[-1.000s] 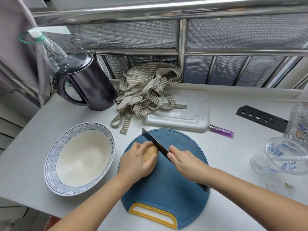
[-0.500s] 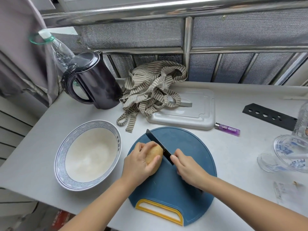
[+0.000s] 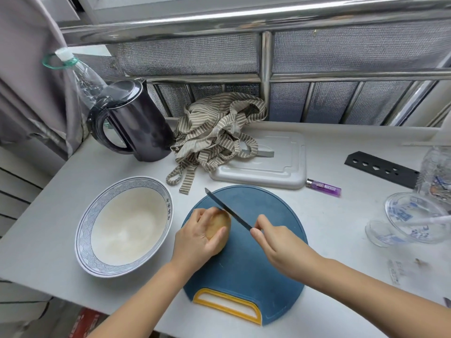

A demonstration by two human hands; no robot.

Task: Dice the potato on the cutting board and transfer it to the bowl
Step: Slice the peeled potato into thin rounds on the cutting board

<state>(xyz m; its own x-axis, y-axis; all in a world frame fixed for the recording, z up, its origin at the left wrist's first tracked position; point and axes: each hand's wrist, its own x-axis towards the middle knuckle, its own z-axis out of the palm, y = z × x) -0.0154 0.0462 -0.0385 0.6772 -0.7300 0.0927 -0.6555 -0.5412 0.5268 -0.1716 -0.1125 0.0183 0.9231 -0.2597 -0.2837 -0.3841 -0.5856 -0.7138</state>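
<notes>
A whole yellow-brown potato (image 3: 219,225) lies on the round blue cutting board (image 3: 263,269), towards its left side. My left hand (image 3: 197,240) grips the potato from the left, fingers curled over it. My right hand (image 3: 280,247) holds the handle of a dark knife (image 3: 227,208), whose blade slants up-left and rests against the potato's upper right side. An empty white bowl with a blue patterned rim (image 3: 83,230) stands left of the board.
At the back stand a black kettle (image 3: 136,132), a striped apron (image 3: 214,140) and a white board (image 3: 280,172). A purple lighter (image 3: 323,187), a black knife sheath (image 3: 380,168) and glassware (image 3: 415,215) lie right. The counter's edge runs close below the cutting board.
The knife blade has slid along the potato's right side, and my right hand has drawn slightly back. The potato stays whole under my left hand. The camera view shifted a little.
</notes>
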